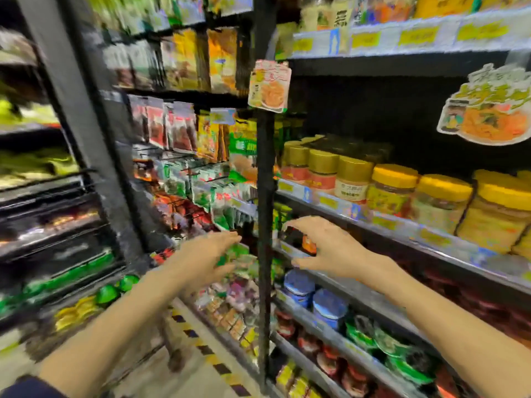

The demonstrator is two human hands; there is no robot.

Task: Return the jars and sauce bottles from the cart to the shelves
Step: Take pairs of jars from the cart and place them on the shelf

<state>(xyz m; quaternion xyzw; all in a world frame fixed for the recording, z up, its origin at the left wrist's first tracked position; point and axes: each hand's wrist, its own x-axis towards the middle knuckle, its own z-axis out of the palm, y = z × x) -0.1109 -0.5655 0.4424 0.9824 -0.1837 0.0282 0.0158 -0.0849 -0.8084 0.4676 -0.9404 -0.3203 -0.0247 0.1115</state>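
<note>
The view is blurred by motion. My right hand (327,247) reaches into the second shelf (356,294) from the right, thumb and fingers curled around a small dark jar with an orange label (309,244). My left hand (207,257) is stretched forward beside the black upright post (265,196), fingers apart and holding nothing. The cart (86,285) stands at the lower left, with green-capped items (107,294) and yellow packets in it; one of its wheels (175,360) rests on the floor.
Gold-lidded jars (323,170) and yellow-lidded jars (393,188) line the shelf above my right hand. Blue-lidded jars (329,308) stand on the shelf below. Hanging snack packets (184,130) fill the rack left of the post. A yellow-black stripe (207,351) marks the floor.
</note>
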